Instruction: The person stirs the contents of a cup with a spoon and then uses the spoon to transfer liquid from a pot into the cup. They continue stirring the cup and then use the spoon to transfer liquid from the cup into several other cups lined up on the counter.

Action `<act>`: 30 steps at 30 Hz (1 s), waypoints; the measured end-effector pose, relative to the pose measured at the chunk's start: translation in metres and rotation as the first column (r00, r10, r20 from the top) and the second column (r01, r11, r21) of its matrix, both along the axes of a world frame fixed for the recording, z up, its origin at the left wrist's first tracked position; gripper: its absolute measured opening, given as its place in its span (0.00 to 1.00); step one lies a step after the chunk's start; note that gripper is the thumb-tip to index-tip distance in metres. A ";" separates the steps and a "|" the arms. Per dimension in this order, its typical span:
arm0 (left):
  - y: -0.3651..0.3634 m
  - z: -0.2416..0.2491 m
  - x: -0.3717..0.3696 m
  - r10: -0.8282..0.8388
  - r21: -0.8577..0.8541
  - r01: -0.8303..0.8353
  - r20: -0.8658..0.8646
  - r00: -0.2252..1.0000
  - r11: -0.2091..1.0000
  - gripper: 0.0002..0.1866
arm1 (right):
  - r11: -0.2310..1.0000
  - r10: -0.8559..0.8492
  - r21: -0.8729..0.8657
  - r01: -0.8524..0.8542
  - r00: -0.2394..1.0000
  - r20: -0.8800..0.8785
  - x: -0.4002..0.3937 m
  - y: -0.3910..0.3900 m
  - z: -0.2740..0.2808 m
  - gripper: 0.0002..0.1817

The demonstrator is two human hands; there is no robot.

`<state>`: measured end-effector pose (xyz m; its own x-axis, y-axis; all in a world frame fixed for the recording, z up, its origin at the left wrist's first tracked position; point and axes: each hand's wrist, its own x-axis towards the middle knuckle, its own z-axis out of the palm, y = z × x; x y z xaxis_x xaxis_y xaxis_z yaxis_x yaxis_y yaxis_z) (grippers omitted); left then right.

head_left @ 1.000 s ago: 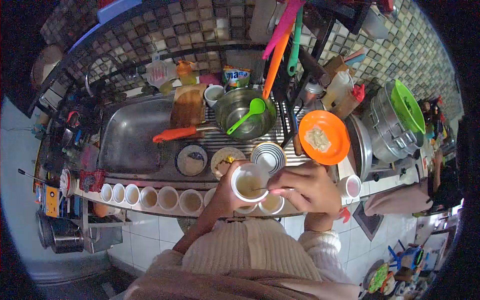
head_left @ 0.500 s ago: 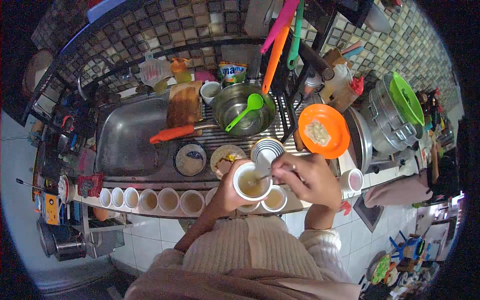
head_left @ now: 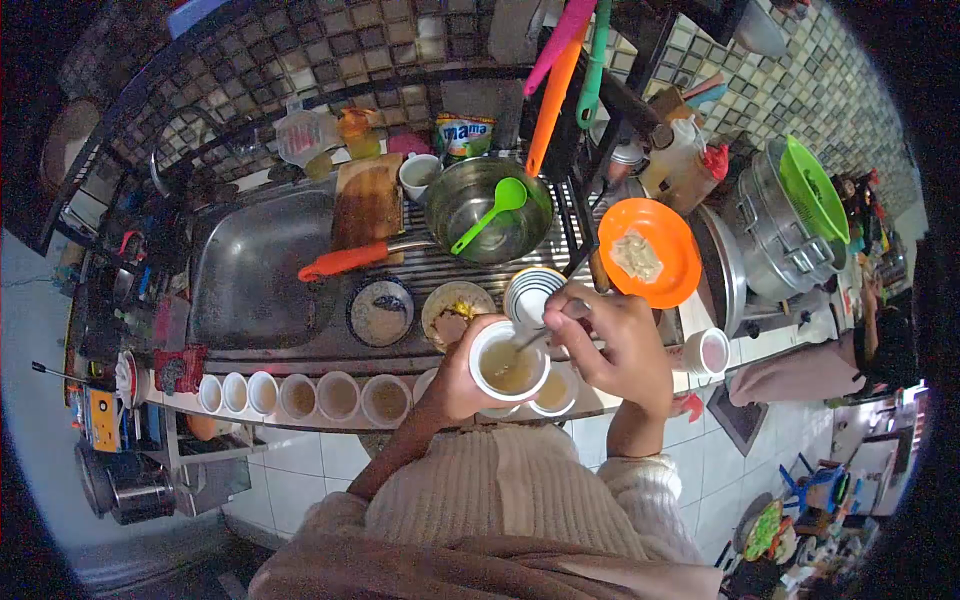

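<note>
My left hand [head_left: 463,378] is wrapped round a small white cup [head_left: 509,389] that holds a cloudy yellowish liquid. Above and right of it, my right hand [head_left: 618,345] pinches the handle of a metal spoon [head_left: 530,341], whose lower end dips into that liquid. Several similar cups stand along the counter's front edge, some with liquid, such as this filled cup [head_left: 384,400] to the left and another cup [head_left: 553,390] just right of the held one. Behind the held cup sit a striped bowl [head_left: 515,287] and a bowl with pinkish and yellow food [head_left: 449,330].
A steel pot [head_left: 440,205] with a green spoon [head_left: 488,217] inside rests on the ribbed drainboard, its orange handle [head_left: 345,263] pointing left. An orange plate [head_left: 680,235] with pale pieces is at right. Left is a sink [head_left: 262,262]; far right, a stacked steamer [head_left: 770,245].
The spoon's handle has risen and stands more upright in the cup, with my right hand shifted slightly. The cup has moved a little right and down.
</note>
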<state>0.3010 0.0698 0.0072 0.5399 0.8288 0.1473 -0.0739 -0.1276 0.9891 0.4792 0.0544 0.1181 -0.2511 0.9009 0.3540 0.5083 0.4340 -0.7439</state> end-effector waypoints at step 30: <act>-0.005 0.012 -0.002 -0.082 -0.064 0.085 0.044 0.996 0.994 0.41 | 0.978 0.198 0.063 -0.197 0.980 -0.007 0.001 -0.003 -0.002 0.07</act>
<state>0.2987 0.0644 0.0197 0.6021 0.7896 0.1181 -0.1227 -0.0546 0.9909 0.4802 0.0515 0.1164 -0.4171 0.8103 0.4116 0.3983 0.5701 -0.7186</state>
